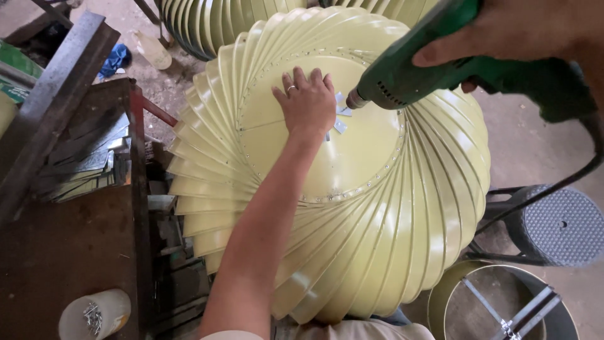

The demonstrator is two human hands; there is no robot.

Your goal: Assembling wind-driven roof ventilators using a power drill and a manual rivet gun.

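Note:
A large pale yellow turbine ventilator [390, 208] with curved vanes fills the middle of the view. My left hand [307, 101] lies flat, fingers spread, on its round top plate [352, 164], a ring on one finger. My right hand [522, 31] grips a green electric drill [434, 72] at the upper right. The drill's tip [350, 101] points at small metal tabs [341, 116] at the plate's centre, just right of my left hand.
A rusty workbench [69, 245] with metal strips stands at the left, and a white cup of screws [94, 313] sits on its near corner. A grey stool [560, 225] and a round base ring with crossbars [503, 302] are at the lower right. A second ventilator [214, 22] stands behind.

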